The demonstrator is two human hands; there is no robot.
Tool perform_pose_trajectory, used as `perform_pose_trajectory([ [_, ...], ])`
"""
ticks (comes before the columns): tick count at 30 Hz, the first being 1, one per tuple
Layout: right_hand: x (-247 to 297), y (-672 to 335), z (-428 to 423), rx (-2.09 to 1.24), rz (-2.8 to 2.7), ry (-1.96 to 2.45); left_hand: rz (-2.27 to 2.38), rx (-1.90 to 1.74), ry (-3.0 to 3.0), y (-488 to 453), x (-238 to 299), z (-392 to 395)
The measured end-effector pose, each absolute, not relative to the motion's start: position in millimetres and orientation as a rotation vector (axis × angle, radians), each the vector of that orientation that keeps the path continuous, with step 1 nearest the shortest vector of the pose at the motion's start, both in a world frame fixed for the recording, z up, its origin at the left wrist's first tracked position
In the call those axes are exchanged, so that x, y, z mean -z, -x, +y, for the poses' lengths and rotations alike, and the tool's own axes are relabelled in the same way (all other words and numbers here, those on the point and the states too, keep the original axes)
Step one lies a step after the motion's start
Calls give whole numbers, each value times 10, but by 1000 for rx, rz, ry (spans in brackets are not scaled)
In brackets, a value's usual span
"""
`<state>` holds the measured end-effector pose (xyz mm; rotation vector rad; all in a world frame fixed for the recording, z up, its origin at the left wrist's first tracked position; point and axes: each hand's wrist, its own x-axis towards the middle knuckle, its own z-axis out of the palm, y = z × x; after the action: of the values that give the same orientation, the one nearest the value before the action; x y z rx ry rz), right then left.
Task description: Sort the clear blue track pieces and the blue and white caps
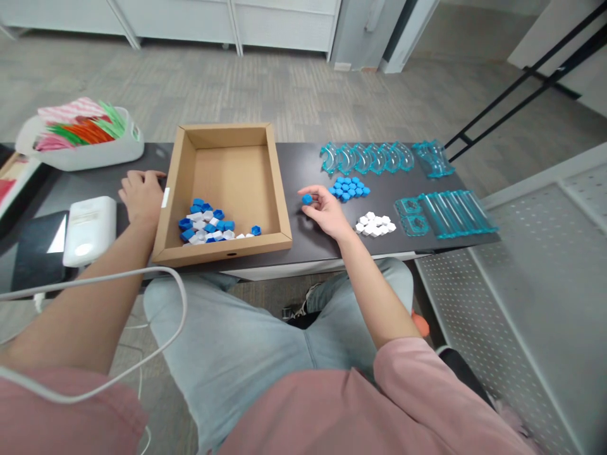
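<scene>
Between the thumb and fingers of my right hand is a blue hexagonal piece, just right of the cardboard box. Close beyond that hand lies a cluster of blue hexagonal pieces, and to its right a cluster of white hexagonal pieces. My left hand rests on the table beside the box's left wall, its fingertips partly hidden, so its grip is unclear. Inside the box, mixed blue and white pieces are heaped toward the near side.
Teal curved plastic parts line the table's far right, with teal tubes and flat teal plates nearer. At left stand a white bin of colourful sticks, a white device and a black tablet. A white cable loops in front.
</scene>
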<state>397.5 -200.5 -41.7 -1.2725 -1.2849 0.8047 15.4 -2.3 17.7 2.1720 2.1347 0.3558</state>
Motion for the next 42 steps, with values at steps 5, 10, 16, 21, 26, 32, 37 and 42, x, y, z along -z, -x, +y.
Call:
perform_pose_trajectory([
  [5,415,-3954,-2005,-782,-1350,1267,2148,-318,-2172,-150,-193,-20],
  [10,397,-3913,-2019,-728,-1392,1285,2130,-346,-2184,-131,-185,-20],
  [16,400,-3906,-2022,-726,-1334,1237,2153,-325,-2177,-145,-190,-31],
  [21,365,-3892,-2056,-625,-1328,1306,2151,-320,-2161,-165,-208,-42],
  [26,303,-3850,-2093,-506,-1461,1360,2135,-335,-2157,-171,-229,-58],
  [32,222,-3793,-2126,-400,-1589,1531,2129,-332,-2148,-171,-236,-59],
  [37,147,-3740,-2165,-186,-1631,1907,2121,-351,-2150,-177,-235,-71],
  [42,121,-3702,-2350,-54,-1638,1981,2115,-361,-2146,-166,-227,-59],
])
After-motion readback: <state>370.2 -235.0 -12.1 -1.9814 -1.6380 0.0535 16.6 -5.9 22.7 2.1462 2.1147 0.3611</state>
